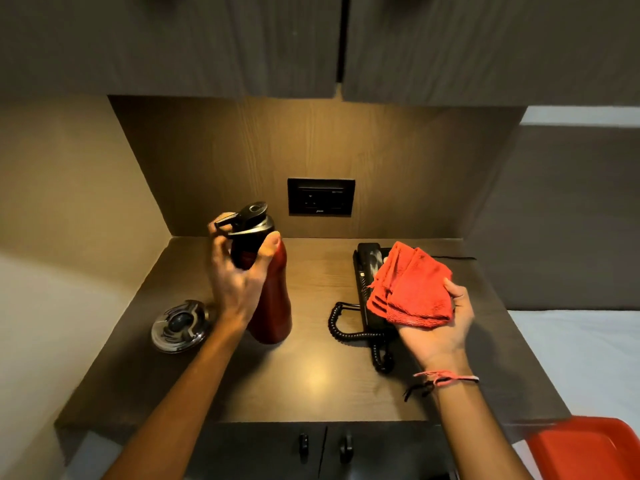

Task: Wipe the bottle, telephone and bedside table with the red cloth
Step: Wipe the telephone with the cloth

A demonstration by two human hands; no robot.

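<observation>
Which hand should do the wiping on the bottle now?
The right hand. It already holds the folded red cloth, above the telephone and free to move across. The left hand is occupied gripping the bottle near its neck, steadying it on the bedside table.

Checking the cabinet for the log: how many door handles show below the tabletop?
2. One handle sits on the left door, the other handle on the right door, flanking the centre seam. Arms may hide others.

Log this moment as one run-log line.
left hand: grips red bottle neck, upright on bedside table | right hand: holds folded red cloth above telephone | wiping: not started
</observation>
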